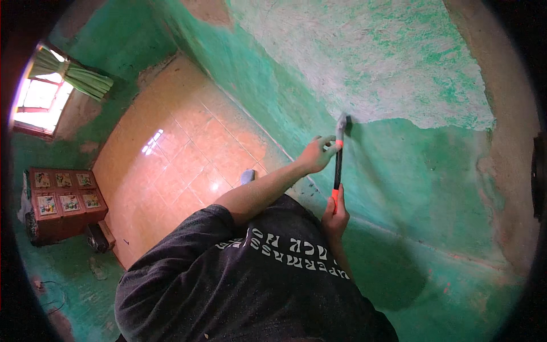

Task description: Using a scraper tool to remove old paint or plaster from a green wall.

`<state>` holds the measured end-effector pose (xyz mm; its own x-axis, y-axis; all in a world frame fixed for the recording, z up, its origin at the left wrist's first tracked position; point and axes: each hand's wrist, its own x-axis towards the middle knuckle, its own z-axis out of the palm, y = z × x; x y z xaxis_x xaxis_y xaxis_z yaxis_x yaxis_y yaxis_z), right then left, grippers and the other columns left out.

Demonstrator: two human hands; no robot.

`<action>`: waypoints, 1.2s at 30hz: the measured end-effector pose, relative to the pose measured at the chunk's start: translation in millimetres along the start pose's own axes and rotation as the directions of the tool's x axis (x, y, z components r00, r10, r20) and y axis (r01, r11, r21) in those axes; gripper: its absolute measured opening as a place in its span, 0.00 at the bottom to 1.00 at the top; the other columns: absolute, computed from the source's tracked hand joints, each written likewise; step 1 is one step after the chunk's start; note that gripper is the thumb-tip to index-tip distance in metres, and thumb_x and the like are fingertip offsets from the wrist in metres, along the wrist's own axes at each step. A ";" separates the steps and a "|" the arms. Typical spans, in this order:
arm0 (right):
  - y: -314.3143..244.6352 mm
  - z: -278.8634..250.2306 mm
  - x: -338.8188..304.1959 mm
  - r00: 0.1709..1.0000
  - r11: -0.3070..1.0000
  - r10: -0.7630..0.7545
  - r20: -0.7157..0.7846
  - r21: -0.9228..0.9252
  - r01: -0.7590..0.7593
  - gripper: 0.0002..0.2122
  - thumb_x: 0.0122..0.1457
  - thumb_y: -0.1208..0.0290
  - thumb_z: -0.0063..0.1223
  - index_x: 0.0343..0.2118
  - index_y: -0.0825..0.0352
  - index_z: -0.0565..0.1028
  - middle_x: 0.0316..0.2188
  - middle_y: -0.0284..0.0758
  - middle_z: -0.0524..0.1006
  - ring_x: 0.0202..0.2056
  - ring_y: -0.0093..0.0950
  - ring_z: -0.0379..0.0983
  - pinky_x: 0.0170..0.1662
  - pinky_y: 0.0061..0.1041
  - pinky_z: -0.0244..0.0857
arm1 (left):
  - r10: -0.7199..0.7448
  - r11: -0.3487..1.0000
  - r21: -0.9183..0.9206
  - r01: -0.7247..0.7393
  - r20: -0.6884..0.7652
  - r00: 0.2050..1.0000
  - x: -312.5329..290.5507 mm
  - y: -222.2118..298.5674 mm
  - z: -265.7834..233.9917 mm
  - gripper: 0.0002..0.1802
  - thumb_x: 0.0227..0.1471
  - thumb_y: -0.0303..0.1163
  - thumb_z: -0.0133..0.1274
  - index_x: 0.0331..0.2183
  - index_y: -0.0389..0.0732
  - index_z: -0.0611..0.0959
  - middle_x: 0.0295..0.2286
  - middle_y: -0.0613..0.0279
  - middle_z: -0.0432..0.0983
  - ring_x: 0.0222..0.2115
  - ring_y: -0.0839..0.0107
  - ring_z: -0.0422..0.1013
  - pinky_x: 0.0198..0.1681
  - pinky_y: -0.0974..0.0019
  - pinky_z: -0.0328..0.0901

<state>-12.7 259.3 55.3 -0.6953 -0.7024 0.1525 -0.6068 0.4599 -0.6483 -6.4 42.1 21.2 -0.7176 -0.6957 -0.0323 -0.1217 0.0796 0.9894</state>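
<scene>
A long-handled tool (338, 165) with a black and orange handle stands nearly upright in the picture. Its grey head meets the wall at the lower border of a pale, rough patch (399, 68); the head's exact kind is hard to make out. My right hand (336, 218) is closed round the orange lower end of the handle. Higher up, my left hand (319, 155) grips the shaft just below the head, fingers bent against it. Worn green paint (410, 171) covers the wall under the patch.
Shiny orange floor tiles (182, 142) spread at the left, with a small grey object (248, 176) lying on them. A reddish cabinet (68, 199) with picture panels stands at the far left, below a window (43, 102) with a tied green curtain (85, 77).
</scene>
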 end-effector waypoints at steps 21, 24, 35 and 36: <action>0.1 19.7 3.8 0.998 0.999 0.016 -0.058 0.040 -0.013 0.24 0.69 0.67 0.47 0.68 0.63 0.67 0.38 0.54 0.82 0.35 0.43 0.83 0.37 0.38 0.73 | 0.056 0.998 0.014 -0.056 -0.041 0.998 13.2 -12.4 -8.5 0.30 0.63 0.52 0.57 0.55 0.38 0.79 0.43 0.40 0.78 0.39 0.55 0.79 0.44 0.55 0.73; -4.1 22.4 5.6 0.999 0.997 0.038 -0.014 0.067 -0.037 0.25 0.69 0.66 0.47 0.68 0.63 0.66 0.36 0.55 0.81 0.32 0.45 0.82 0.35 0.39 0.72 | 0.034 0.999 0.018 -0.034 -0.015 0.999 12.7 -16.1 -13.0 0.30 0.63 0.51 0.57 0.55 0.38 0.79 0.43 0.40 0.78 0.39 0.54 0.79 0.45 0.55 0.73; -3.9 26.0 -4.6 0.997 0.999 0.027 -0.066 0.045 -0.024 0.25 0.72 0.62 0.44 0.69 0.64 0.64 0.35 0.54 0.82 0.32 0.50 0.80 0.36 0.42 0.72 | -0.016 0.999 -0.045 0.019 0.063 0.998 9.5 -7.2 -13.6 0.29 0.63 0.54 0.56 0.54 0.41 0.80 0.44 0.42 0.78 0.41 0.54 0.78 0.46 0.56 0.72; -7.0 26.6 -3.5 0.997 0.999 0.029 -0.073 0.042 -0.026 0.25 0.72 0.62 0.44 0.69 0.64 0.64 0.35 0.54 0.82 0.32 0.50 0.80 0.36 0.42 0.72 | -0.015 0.998 -0.064 0.017 0.036 0.999 6.9 -7.7 -10.4 0.29 0.63 0.54 0.56 0.55 0.41 0.80 0.44 0.43 0.78 0.40 0.56 0.78 0.45 0.56 0.72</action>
<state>4.3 244.0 39.5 -0.7387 -0.6473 0.1877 -0.5717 0.4544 -0.6831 -3.3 29.3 14.8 -0.7398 -0.6708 -0.0520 -0.0897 0.0217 0.9957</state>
